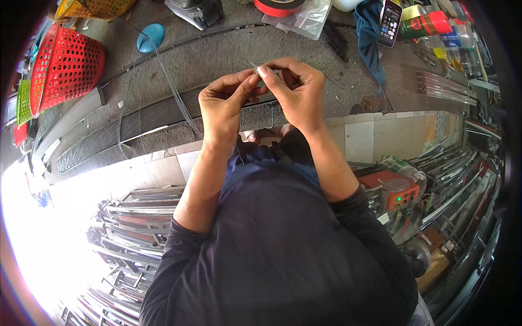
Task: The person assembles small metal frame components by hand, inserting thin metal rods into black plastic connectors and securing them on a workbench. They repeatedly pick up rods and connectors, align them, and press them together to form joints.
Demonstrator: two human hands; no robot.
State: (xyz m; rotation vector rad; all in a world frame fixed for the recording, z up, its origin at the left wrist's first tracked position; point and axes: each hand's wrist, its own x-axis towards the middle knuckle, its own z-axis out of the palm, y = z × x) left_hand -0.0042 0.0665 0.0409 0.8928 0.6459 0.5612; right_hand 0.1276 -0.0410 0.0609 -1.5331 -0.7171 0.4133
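Note:
Above the near part of the workbench, my left hand (224, 108) and my right hand (298, 93) meet with thumbs and fingertips pinched together. A short, thin, pale piece (253, 64) pokes out between the fingertips. It is too small to name, and the fingers hide most of it. Both hands are closed, with the right thumb close against the left fingertips. Left of my hands, thin grey wires (173, 89) run over the bench from near a round blue disc (150, 38).
A red perforated basket (68, 68) stands at the far left. Along the back are a red-and-black tape roll (279, 6), a plastic bag (304, 20), a blue cloth (370, 46) and a phone (389, 24). Metal bars (130, 223) pile up behind me, near a red machine (392, 187).

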